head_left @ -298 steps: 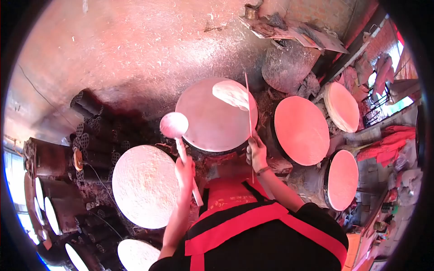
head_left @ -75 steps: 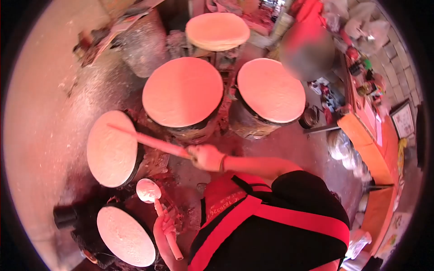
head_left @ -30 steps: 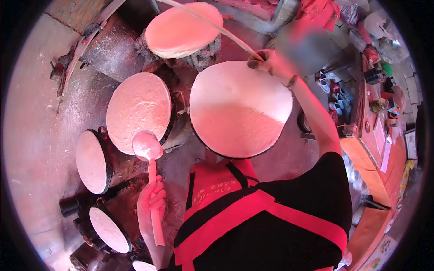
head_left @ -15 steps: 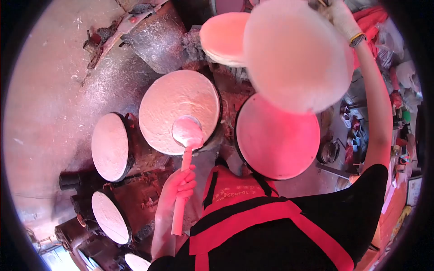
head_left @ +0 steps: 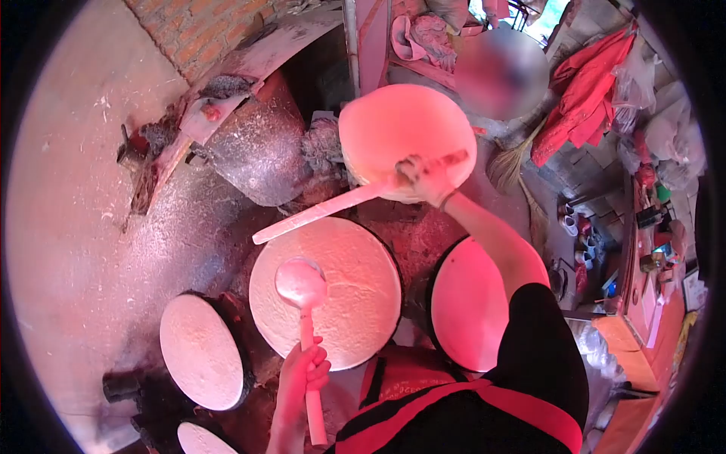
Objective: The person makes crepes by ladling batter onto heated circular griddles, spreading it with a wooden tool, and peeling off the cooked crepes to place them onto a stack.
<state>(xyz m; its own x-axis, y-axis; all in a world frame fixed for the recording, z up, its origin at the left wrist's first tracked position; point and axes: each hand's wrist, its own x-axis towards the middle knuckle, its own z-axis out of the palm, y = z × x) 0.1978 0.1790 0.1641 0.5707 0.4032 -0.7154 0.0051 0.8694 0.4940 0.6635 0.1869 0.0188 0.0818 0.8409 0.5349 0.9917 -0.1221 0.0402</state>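
Note:
In my left hand is the handle of a ladle, whose round bowl hangs over a griddle covered with pale batter. My right hand grips a long flat wooden stick, which points down to the left. That hand is over the front part of a stack of round flatbreads. Below my right forearm is a bare, smooth griddle. Another batter-covered griddle stands at the lower left.
A large metal drum stands by the wall under a cluttered shelf. Red cloth hangs at the upper right above a straw broom. An orange cabinet is at the right, and a blurred round patch covers something behind the stack.
The round flatbread lifted from the right griddle now lies on the stack. My right hand has moved down and left with the stick. The ladle remains above the middle griddle.

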